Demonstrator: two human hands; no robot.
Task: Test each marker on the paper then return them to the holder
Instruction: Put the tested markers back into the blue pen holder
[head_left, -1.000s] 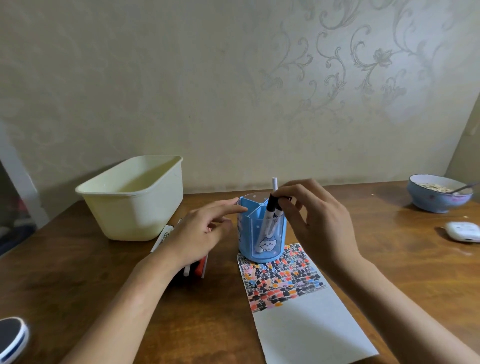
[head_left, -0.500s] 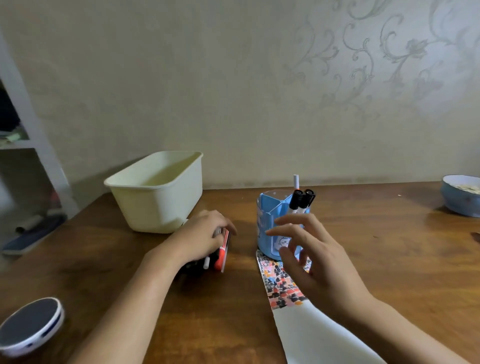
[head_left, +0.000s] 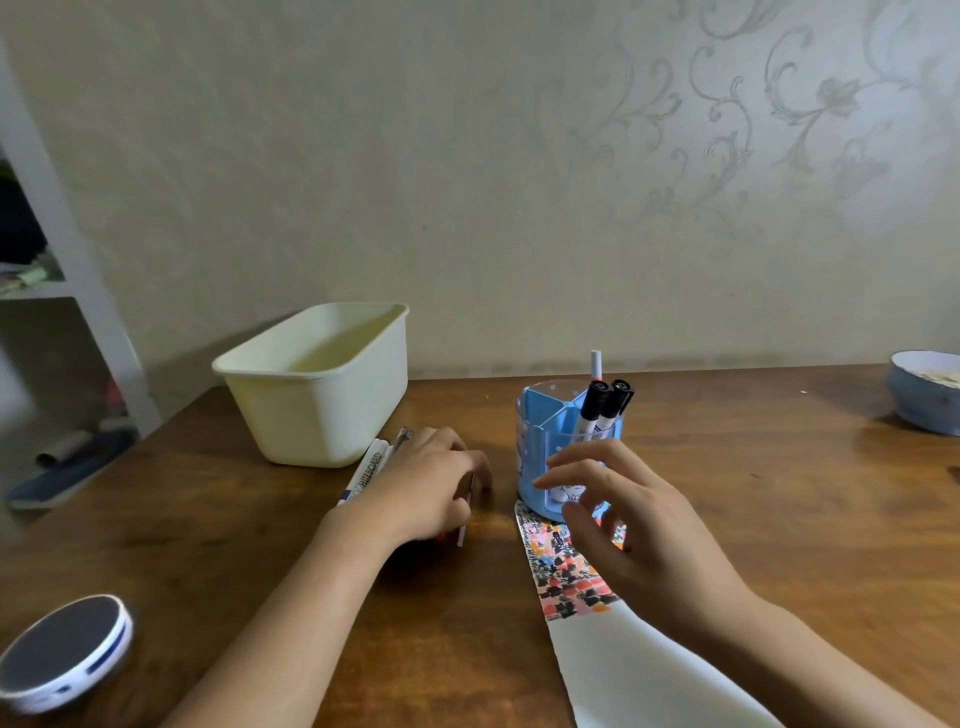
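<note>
A blue marker holder stands on the wooden table with two black-capped markers and a white pen in it. In front of it lies a white paper, its far end covered with coloured marks. My right hand hovers over the paper just before the holder, fingers apart and empty. My left hand rests left of the holder, curled over a bundle of loose markers; a thin white one pokes out under its fingers.
A cream plastic tub stands at the back left, just beyond the loose markers. A round dark-topped white device sits at the near left. A blue bowl is at the far right edge. A white shelf stands beyond the table's left end.
My right hand let go of the black marker, now in the holder, and drew back toward me. My left hand moved from the holder down onto the loose markers. The view swung left.
</note>
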